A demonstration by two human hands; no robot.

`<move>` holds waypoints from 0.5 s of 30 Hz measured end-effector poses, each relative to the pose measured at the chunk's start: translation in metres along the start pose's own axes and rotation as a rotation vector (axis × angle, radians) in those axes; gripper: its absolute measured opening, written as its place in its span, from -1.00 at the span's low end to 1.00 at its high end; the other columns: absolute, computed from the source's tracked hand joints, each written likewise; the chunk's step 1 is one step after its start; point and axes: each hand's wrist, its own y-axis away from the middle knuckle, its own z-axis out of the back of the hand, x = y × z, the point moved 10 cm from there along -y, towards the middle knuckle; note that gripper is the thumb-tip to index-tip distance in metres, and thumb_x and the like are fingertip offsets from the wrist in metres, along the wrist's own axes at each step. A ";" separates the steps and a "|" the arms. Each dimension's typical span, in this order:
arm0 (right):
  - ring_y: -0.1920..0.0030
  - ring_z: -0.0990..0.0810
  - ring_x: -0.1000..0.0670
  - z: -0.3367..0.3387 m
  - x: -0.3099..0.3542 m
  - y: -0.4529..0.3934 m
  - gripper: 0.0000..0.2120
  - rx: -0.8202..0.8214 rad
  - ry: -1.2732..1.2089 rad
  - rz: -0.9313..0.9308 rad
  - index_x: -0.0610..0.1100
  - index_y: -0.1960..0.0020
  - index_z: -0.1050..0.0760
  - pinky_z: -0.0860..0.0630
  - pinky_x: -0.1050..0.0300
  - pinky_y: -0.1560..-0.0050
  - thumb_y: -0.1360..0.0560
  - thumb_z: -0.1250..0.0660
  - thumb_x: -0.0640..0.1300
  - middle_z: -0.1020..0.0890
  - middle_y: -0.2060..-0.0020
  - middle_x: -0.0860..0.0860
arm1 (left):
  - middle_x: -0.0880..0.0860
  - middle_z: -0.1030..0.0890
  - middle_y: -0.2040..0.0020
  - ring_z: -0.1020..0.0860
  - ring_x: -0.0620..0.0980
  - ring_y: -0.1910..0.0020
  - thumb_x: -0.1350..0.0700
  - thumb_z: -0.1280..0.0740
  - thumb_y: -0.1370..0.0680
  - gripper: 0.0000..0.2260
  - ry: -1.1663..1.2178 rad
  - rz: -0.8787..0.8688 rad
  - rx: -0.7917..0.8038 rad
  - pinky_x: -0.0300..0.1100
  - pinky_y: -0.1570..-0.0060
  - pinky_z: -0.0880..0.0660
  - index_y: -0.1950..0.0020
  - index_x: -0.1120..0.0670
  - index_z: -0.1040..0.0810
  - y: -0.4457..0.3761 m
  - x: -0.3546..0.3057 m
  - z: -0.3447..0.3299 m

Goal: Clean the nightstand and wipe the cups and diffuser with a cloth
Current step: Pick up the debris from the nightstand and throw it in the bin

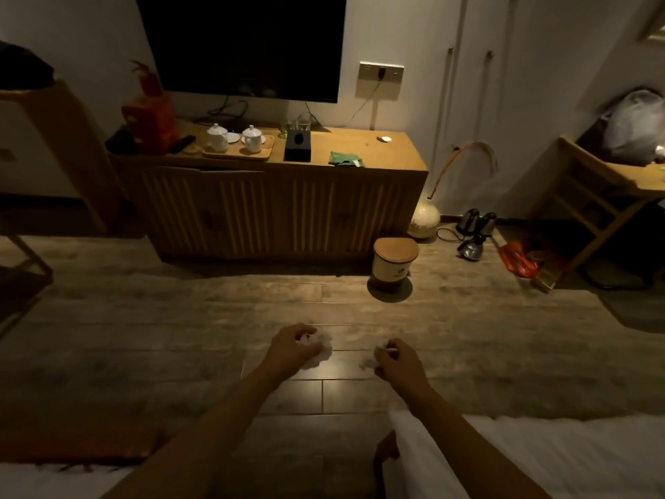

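Left hand [292,349] grips white wad [318,349]; right hand [396,361] pinches scrap [381,349].

Single head view: looks forward and down over floor [180,318], cabinet [273,207] far ahead, hands near.

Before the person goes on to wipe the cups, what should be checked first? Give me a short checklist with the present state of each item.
1. Left hand holds wiping material: ok, it grips a crumpled white wad.
2. Right hand is free: not ok, it pinches a smaller white piece.
3. Cups within reach: not ok, they stand on the far cabinet.
4. Cups upright, lids on: ok.
5. Diffuser located: cannot tell.
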 end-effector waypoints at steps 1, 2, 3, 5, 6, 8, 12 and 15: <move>0.23 -0.72 0.09 0.000 0.009 -0.017 -0.97 -0.009 -0.013 0.001 -0.14 0.04 -0.55 -0.57 0.32 0.32 -0.58 -0.34 -0.20 -0.72 0.27 0.11 | -0.12 -0.56 0.04 -0.62 -0.16 0.20 0.04 -0.50 -0.48 -0.74 -0.011 0.010 -0.001 -0.41 0.40 -0.52 -0.14 -0.01 -0.59 -0.021 -0.003 0.003; 0.22 -0.72 0.10 0.002 0.015 -0.035 -0.97 -0.019 -0.013 0.009 -0.12 0.03 -0.55 -0.58 0.30 0.31 -0.58 -0.34 -0.19 -0.72 0.26 0.11 | -0.11 -0.57 0.04 -0.62 -0.14 0.16 0.03 -0.49 -0.48 -0.74 -0.027 0.010 0.006 -0.39 0.38 -0.54 -0.14 -0.02 -0.59 -0.043 -0.007 0.003; 0.20 -0.72 0.12 0.004 0.020 -0.055 -0.97 -0.024 -0.021 0.014 -0.10 0.03 -0.55 -0.59 0.28 0.28 -0.58 -0.34 -0.17 -0.73 0.25 0.12 | -0.09 -0.58 0.04 -0.62 -0.11 0.13 0.01 -0.49 -0.48 -0.76 -0.043 0.006 0.025 -0.35 0.36 -0.57 -0.11 -0.04 -0.59 -0.067 -0.011 -0.001; 0.19 -0.72 0.14 0.009 0.025 -0.094 -0.97 -0.039 -0.038 -0.007 -0.06 0.02 -0.55 -0.60 0.26 0.23 -0.58 -0.34 -0.15 -0.72 0.23 0.14 | -0.07 -0.61 0.04 -0.64 -0.08 0.13 -0.02 -0.49 -0.48 -0.80 -0.054 0.013 0.060 -0.30 0.31 -0.60 -0.07 -0.07 -0.58 -0.110 -0.017 -0.009; 0.20 -0.71 0.14 0.014 0.026 -0.116 -0.97 -0.053 -0.042 -0.022 -0.06 0.03 -0.55 -0.60 0.26 0.23 -0.59 -0.34 -0.14 -0.72 0.24 0.15 | -0.07 -0.62 0.04 -0.65 -0.08 0.13 -0.03 -0.49 -0.48 -0.80 -0.054 0.018 0.072 -0.30 0.32 -0.60 -0.05 -0.08 -0.58 -0.134 -0.021 -0.015; 0.22 -0.72 0.12 0.022 0.025 -0.156 -0.95 -0.070 -0.044 -0.052 -0.05 0.04 -0.55 -0.61 0.23 0.22 -0.59 -0.34 -0.10 -0.72 0.26 0.12 | -0.05 -0.62 0.03 -0.64 -0.08 0.11 -0.04 -0.49 -0.46 -0.80 -0.070 0.021 0.086 -0.32 0.32 -0.57 -0.04 -0.10 -0.58 -0.175 -0.028 -0.024; 0.25 -0.71 0.13 0.044 0.030 -0.261 -0.93 -0.095 -0.069 -0.073 -0.06 0.04 -0.55 -0.61 0.20 0.20 -0.59 -0.34 -0.08 -0.72 0.30 0.12 | 0.00 -0.60 -0.05 -0.59 -0.05 0.02 -0.01 -0.49 -0.48 -0.74 -0.111 0.022 0.137 -0.25 0.20 -0.59 -0.14 0.00 -0.60 -0.281 -0.049 -0.052; 0.16 -0.72 0.04 0.072 0.032 -0.335 -0.91 -0.142 -0.106 -0.139 -0.06 0.02 -0.58 -0.68 0.07 0.06 -0.59 -0.34 -0.06 -0.72 0.29 0.06 | 0.03 -0.59 -0.08 -0.58 0.02 -0.04 0.07 -0.47 -0.51 -0.74 -0.128 0.050 0.142 -0.09 0.03 -0.63 -0.17 0.07 -0.60 -0.354 -0.068 -0.071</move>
